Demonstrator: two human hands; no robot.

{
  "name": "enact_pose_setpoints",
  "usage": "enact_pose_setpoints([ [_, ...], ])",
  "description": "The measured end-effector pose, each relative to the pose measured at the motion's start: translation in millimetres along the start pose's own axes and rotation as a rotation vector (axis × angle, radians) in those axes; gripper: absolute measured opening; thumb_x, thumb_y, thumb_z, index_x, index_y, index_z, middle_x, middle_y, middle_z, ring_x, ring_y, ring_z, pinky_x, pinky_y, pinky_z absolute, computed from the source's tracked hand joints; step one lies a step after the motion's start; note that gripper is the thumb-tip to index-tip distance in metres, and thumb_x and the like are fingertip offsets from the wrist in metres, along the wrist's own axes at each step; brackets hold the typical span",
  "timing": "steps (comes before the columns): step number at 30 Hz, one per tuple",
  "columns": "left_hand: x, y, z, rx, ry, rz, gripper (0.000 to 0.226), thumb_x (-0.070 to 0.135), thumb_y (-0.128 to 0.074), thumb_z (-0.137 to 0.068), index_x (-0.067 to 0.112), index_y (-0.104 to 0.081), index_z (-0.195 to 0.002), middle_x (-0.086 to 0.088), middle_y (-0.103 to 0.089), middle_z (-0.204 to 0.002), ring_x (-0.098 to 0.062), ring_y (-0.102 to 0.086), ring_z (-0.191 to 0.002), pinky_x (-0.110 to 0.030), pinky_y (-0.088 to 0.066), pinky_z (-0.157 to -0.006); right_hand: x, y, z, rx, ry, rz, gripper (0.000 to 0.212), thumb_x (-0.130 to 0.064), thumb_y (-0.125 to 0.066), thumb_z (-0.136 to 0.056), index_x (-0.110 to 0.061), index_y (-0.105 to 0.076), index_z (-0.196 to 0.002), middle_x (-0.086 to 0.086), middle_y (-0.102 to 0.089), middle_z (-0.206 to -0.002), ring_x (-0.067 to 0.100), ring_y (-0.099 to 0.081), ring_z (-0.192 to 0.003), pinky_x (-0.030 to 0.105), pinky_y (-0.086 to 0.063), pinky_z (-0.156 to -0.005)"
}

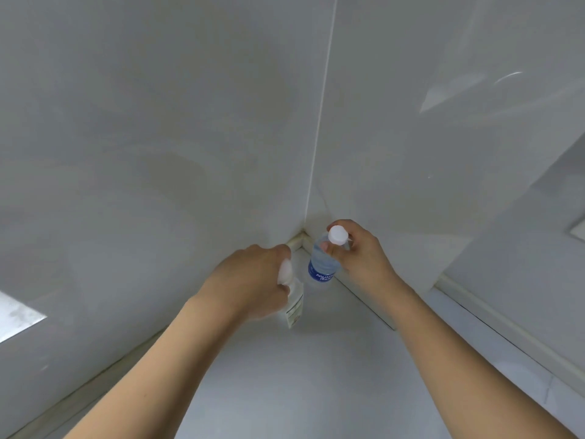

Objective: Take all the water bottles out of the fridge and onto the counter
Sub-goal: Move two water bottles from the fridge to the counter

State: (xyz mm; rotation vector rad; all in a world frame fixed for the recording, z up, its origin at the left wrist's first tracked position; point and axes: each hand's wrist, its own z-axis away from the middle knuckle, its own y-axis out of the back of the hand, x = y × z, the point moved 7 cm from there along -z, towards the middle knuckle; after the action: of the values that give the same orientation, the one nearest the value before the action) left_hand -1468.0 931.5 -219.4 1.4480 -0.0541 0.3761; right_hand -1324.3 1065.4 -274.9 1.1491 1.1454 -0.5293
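Both hands are over the pale grey table (285,391), working at the corner seam (302,237) where two glossy white wall panels meet; that seam is the landmark here.

Right hand (361,255) grips a small clear plastic water bottle w/ white screw cap and blue label (323,264) by the neck, thumb and fingers curled just under the cap. Bottle sits just in front of the seam, leaning a little, its base near the table; can't tell if it touches. A neck hold probably keeps the hand above the bottle so it can be lowered straight into the tight corner w/o knuckles hitting the wall.

Left hand (253,280) holds a second clear plastic bottle w/ white cap and pale label (292,299), just left of and nearer than the seam, beside the first. Fingers wrap the top end, cap peeking out; grip is closed on it. Its base also looks low, contact unclear.

Likely reason for the corner: packing bottles tight against the walls leaves room for more. Fridge not in view.
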Motion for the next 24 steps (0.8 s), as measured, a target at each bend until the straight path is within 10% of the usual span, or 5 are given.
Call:
enact_pose_setpoints([
  [18,-16.6,-11.7,-76.3,-0.005,0.009,-0.031,0.03,0.027,-0.056,-0.091,0.029,-0.046,-0.119,0.006,-0.037,-0.078,-0.02,-0.048,-0.081,-0.028,-0.038,-0.063,9.3,-37.7,-93.1,-0.014,0.043,0.027,0.02,-0.028,-0.073,-0.081,-0.035,-0.056,-0.087,-0.013,-0.055,-0.076,0.02,-0.059,-0.085,0.035,-0.049,-0.083],
  [24,-16.6,-18.9,-99.0,-0.025,0.026,-0.032,0.034,0.022,-0.059,-0.09,0.026,-0.046,-0.121,0.003,-0.042,-0.084,-0.02,-0.048,-0.082,-0.028,-0.037,-0.064,11.5,-37.6,-87.4,-0.067,0.078,0.004,0.03,-0.029,-0.07,-0.088,-0.025,-0.057,-0.114,-0.01,-0.065,-0.102,0.003,-0.059,-0.095,0.019,-0.046,-0.081],
])
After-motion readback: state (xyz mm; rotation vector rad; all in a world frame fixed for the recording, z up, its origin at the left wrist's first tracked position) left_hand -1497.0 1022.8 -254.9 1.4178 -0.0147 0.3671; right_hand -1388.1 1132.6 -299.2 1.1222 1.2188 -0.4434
